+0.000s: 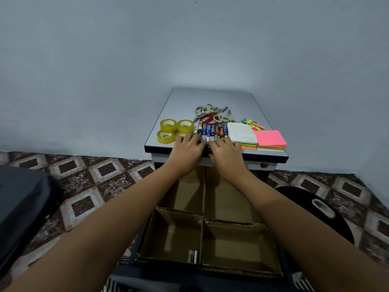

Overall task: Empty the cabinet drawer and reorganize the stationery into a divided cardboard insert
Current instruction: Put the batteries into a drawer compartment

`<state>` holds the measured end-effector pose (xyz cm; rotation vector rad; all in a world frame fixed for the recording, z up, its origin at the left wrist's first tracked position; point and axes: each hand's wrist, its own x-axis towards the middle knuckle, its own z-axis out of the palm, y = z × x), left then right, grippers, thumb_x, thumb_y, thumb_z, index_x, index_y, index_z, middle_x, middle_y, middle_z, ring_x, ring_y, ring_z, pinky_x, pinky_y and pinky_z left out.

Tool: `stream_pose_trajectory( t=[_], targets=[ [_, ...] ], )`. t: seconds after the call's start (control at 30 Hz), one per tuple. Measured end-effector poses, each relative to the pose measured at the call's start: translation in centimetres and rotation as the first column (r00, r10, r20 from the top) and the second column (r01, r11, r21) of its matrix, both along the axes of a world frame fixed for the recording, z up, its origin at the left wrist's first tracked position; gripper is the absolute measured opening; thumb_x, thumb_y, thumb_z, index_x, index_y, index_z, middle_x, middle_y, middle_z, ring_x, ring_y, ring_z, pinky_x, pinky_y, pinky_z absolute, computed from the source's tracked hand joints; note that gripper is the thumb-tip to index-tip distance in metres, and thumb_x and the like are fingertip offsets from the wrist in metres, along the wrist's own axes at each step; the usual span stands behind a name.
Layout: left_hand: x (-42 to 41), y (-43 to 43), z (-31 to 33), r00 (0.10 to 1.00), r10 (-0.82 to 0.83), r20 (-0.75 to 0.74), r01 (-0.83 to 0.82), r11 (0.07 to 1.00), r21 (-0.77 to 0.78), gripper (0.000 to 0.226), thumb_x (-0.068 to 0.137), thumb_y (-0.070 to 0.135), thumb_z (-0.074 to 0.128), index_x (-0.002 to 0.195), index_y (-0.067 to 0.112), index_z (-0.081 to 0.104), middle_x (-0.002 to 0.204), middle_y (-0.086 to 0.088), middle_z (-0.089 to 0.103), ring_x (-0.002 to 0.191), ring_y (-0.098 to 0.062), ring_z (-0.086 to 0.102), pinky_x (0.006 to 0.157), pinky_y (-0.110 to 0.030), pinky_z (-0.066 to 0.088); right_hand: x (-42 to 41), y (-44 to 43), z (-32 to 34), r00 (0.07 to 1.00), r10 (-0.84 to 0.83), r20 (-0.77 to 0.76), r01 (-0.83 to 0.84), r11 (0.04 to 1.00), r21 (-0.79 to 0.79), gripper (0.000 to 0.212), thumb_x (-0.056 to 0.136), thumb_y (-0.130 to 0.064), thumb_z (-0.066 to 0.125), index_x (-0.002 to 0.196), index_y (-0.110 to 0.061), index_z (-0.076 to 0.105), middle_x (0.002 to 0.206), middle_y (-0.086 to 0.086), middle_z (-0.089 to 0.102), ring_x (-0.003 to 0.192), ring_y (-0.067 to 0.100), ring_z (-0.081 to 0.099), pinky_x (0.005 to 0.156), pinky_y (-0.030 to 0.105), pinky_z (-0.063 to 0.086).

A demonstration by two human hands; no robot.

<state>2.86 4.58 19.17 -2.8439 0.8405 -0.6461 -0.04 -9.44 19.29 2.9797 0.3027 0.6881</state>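
We have both hands at the near edge of the pale grey, black-rimmed worktop (210,98) of the small cabinet. Our left hand (186,149) and right hand (226,153) lie side by side, knuckles up. Their fingers bend down over the near end of a row of mixed blue, black and copper-coloured batteries (211,130), and a few battery ends show in the gap between the hands. Whether either grip actually holds a battery we cannot tell (the fingertips are hidden under the hands).

Left of the batteries sit four rolls of yellowish clear tape (168,129), touching one another. On the far side of the batteries lies a heap of grey- and red-handled scissors (210,113). To the right are a white block of paper (242,132) on orange and green sticky notes and a stack of sticky notes topped in pink (271,138), with small coloured paper flags (253,123) just beyond them.

Below us, in the open drawer, sits the brown cardboard insert (203,197) with four compartments. Two silver-tipped batteries (193,256) lie in the near left one, against the middle divider.
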Motion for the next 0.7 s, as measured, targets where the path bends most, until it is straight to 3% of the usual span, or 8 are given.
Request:
stream_pose_trajectory(
  t=[0.23,0.4,0.5,0.57,0.63,0.7],
  targets=[
    [-0.4,0.1,-0.2,0.996,-0.076,0.054,0.079,0.996,-0.051,0.034,0.077,0.003,0.065,0.111,0.004,0.063,0.109,-0.018,0.062,0.099,-0.036,0.059,0.081,-0.046,0.044,-0.4,0.1,-0.6,0.991,0.032,0.128,-0.042,0.997,0.071,0.025,0.07,-0.015,0.079,0.092,-0.012,0.067,0.089,0.007,0.07,0.086,0.027,0.064,0.069,0.038,0.048],
    [-0.6,0.5,-0.3,0.983,-0.146,0.108,0.165,0.966,-0.2,0.029,0.073,0.001,0.07,0.102,0.004,0.065,0.098,-0.016,0.065,0.088,-0.032,0.063,0.075,-0.04,0.048,-0.9,-0.1,-0.8,0.966,0.073,0.248,-0.127,0.97,0.208,0.016,0.078,-0.014,0.072,0.093,-0.008,0.067,0.087,0.009,0.069,0.083,0.028,0.064,0.066,0.036,0.048],
    [-2.1,1.1,0.5,0.983,-0.185,0.004,0.16,0.839,-0.52,0.022,0.088,0.008,0.059,0.109,0.004,0.061,0.102,-0.013,0.064,0.09,-0.026,0.061,0.076,-0.035,0.048,-2.0,0.1,-0.5,0.964,0.088,0.253,-0.196,0.873,0.446,0.022,0.089,-0.014,0.061,0.108,-0.003,0.065,0.1,0.011,0.067,0.096,0.024,0.059,0.08,0.032,0.046],
    [-3.6,2.0,0.9,0.972,-0.202,-0.123,0.065,0.727,-0.684,0.018,0.09,0.013,0.059,0.107,0.007,0.061,0.098,-0.003,0.063,0.086,-0.013,0.058,0.073,-0.016,0.046,-3.4,0.4,0.0,0.97,0.09,0.226,-0.212,0.769,0.603,0.023,0.091,-0.015,0.058,0.111,-0.004,0.063,0.105,0.008,0.063,0.099,0.016,0.055,0.084,0.021,0.041],
    [-5.4,3.0,0.8,0.946,-0.224,-0.235,-0.021,0.68,-0.733,0.016,0.09,0.018,0.061,0.105,0.012,0.062,0.093,0.007,0.06,0.083,-0.003,0.056,0.069,-0.004,0.043,-5.3,0.8,0.1,0.978,0.116,0.174,-0.206,0.66,0.722,0.022,0.091,-0.016,0.058,0.111,-0.007,0.063,0.104,0.001,0.059,0.096,0.008,0.053,0.081,0.018,0.044],
    [-7.1,4.1,0.2,0.914,-0.23,-0.334,-0.088,0.692,-0.717,0.017,0.09,0.022,0.06,0.106,0.018,0.063,0.093,0.011,0.06,0.085,0.001,0.055,0.068,-0.002,0.042,-7.3,1.0,-0.4,0.984,0.142,0.11,-0.173,0.589,0.789,0.021,0.092,-0.016,0.058,0.111,-0.011,0.064,0.1,-0.006,0.055,0.092,0.003,0.054,0.078,0.012,0.045]
  ],
)
